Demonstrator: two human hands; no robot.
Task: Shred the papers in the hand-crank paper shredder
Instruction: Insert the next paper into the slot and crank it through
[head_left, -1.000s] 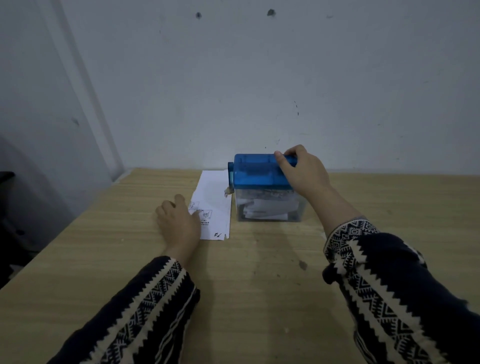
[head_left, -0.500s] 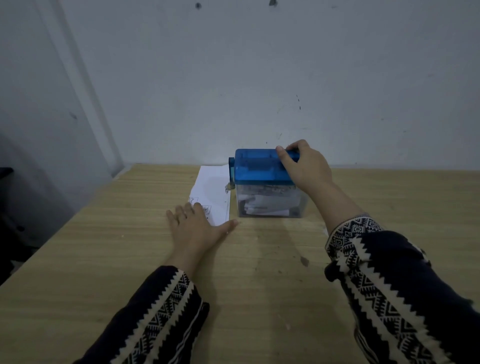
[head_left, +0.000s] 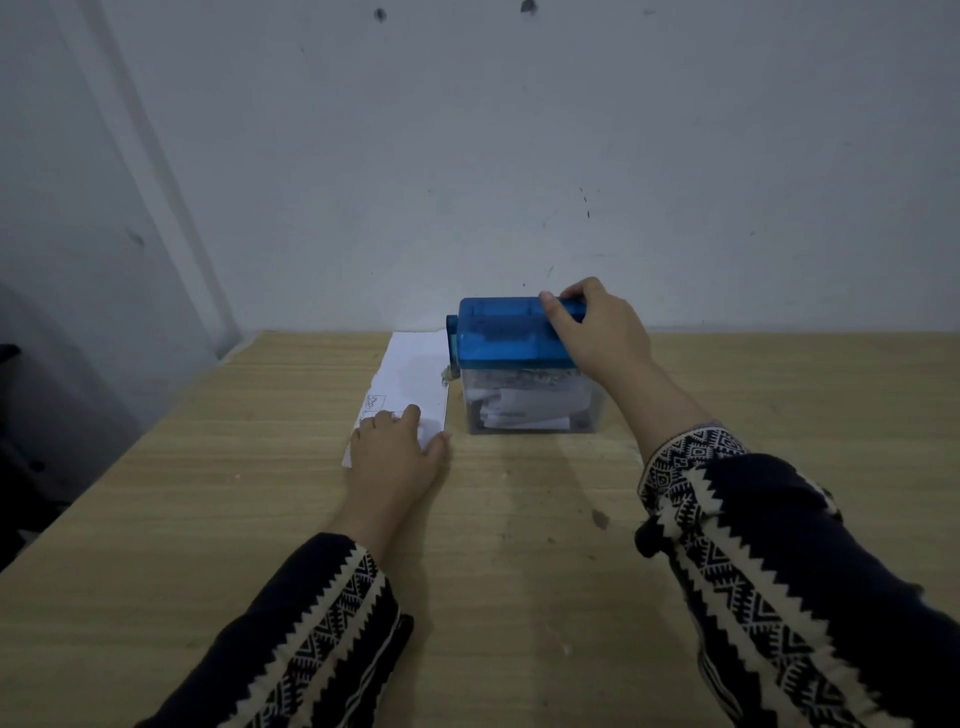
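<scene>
1. Head view: my left hand (head_left: 397, 454) lay palm down on the near end of the paper sheet (head_left: 413, 371), fingers nearly straight and close together, tips resting on the printed part.
2. Left thumb (head_left: 440, 440) stuck out to the right at the sheet's near right corner. I could not tell if it sat on top of the edge or under it. No pinch was visible, just a flat press.
3. Paper sheet lay flat on the wooden table (head_left: 208, 493), long side running away from me, just left of the shredder (head_left: 519, 384). Its right edge ran close beside the box.
4. My right hand (head_left: 597, 330) was curled over the right end of the blue lid (head_left: 501, 332), thumb on the top front edge and the other fingers wrapped over the far side, gripping it.
5. Shredder stood upright near the table's back edge, close to the grey wall (head_left: 519, 156).
6. Clear bin (head_left: 592, 410) under the lid held white paper scraps (head_left: 519, 405).
7. Blue stub (head_left: 452, 332) stuck out from the lid's left side, above the sheet, and neither hand was touching it.
8. Both arms wore dark patterned sleeves with light zigzags: left sleeve (head_left: 311, 634), right sleeve (head_left: 753, 571).
9. Small dark spot (head_left: 600, 518) sat on the table between my arms.
</scene>
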